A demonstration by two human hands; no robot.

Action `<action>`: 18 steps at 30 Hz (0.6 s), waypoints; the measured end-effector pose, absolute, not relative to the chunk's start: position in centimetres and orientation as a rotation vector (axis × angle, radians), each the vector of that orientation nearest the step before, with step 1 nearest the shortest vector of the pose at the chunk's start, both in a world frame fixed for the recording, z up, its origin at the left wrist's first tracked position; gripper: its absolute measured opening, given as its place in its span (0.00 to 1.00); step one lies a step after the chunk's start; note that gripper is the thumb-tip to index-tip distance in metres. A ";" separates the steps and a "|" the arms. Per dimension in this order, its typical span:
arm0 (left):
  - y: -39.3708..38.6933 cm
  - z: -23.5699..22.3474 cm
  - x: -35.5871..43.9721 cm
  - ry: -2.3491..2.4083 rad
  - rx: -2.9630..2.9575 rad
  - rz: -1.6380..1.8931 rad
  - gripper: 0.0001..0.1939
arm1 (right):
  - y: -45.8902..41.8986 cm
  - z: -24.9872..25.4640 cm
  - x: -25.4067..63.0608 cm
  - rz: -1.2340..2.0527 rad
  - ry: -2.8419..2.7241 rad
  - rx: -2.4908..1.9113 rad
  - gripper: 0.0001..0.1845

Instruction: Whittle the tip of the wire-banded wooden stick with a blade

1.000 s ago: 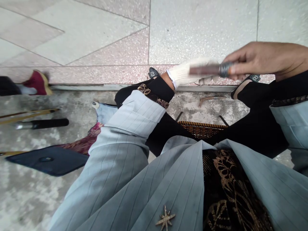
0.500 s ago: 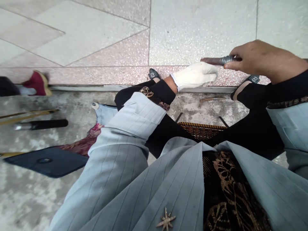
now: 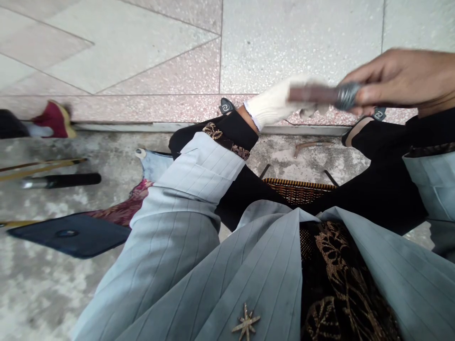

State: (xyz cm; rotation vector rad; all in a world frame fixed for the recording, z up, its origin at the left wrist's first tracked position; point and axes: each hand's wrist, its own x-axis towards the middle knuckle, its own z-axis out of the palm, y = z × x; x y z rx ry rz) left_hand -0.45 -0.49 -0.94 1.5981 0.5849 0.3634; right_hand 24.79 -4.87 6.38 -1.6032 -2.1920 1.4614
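Note:
My right hand [image 3: 398, 78], bare, is closed around a dark reddish-brown stick with a grey metal band [image 3: 346, 94], held level at the upper right. My left hand [image 3: 275, 104] wears a white knit glove and is curled against the stick's blurred left end [image 3: 309, 93]. Whether the glove grips it is not clear through the motion smear. Both hands hover above my black-trousered knees [image 3: 373, 189] and a woven rattan seat [image 3: 298, 189].
A curved rusty metal piece [image 3: 309, 146] lies on the concrete below the hands. At left lie a black-handled tool [image 3: 64, 180], thin yellow sticks [image 3: 39, 166], a dark blue flat pouch [image 3: 71, 234] and patterned cloth [image 3: 124, 210]. A red shoe [image 3: 53, 119] sits far left.
The stick came down slightly and slid left across the gloved hand, which rose to meet it; half a second ago the stick sat above the glove. Both are now smeared by motion.

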 end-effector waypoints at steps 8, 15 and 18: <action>-1.0 -1.6 0.2 0.598 1.530 0.263 0.12 | -4.8 6.7 22.5 0.916 -1.707 -2.046 0.21; -0.6 -0.9 -0.4 0.634 1.896 0.140 0.11 | -3.5 4.7 23.1 0.890 -2.491 -2.288 0.18; -0.6 -0.9 -0.3 0.584 1.905 0.113 0.11 | -3.9 4.3 23.3 1.374 -2.504 -2.114 0.13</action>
